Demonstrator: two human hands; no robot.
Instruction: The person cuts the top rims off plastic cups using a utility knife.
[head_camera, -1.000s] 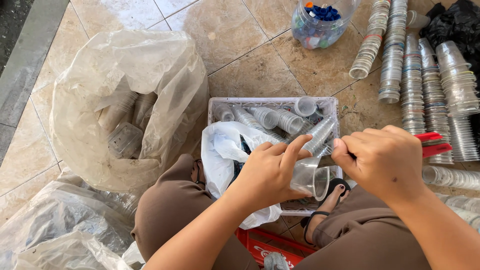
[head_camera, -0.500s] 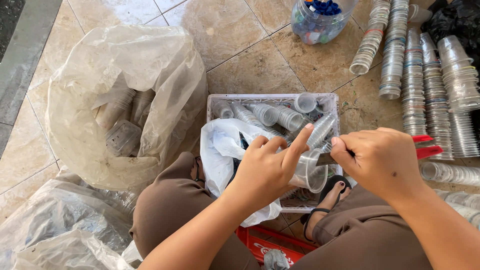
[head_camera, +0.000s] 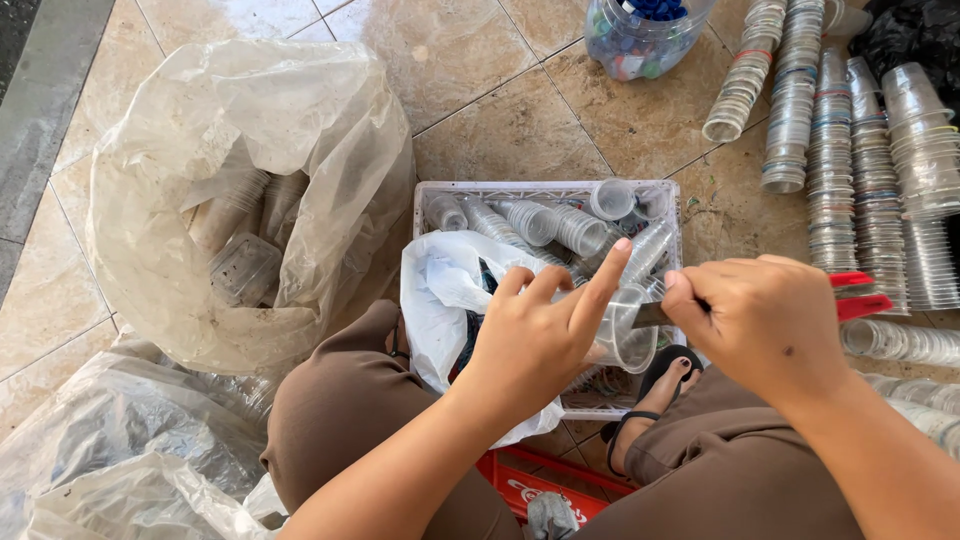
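Clear plastic cup (head_camera: 628, 335) (red-handled scissors (head_camera: 850, 296))

Brown trousers (head_camera: 370, 420), black sandal (head_camera: 655, 375), bare forearms.

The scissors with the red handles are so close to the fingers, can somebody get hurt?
Maybe. The right hand works the scissors at the rim of a clear plastic cup held by the left hand, so a slip could nick the left fingers. The thin cup might also crack or slip out of the grip.
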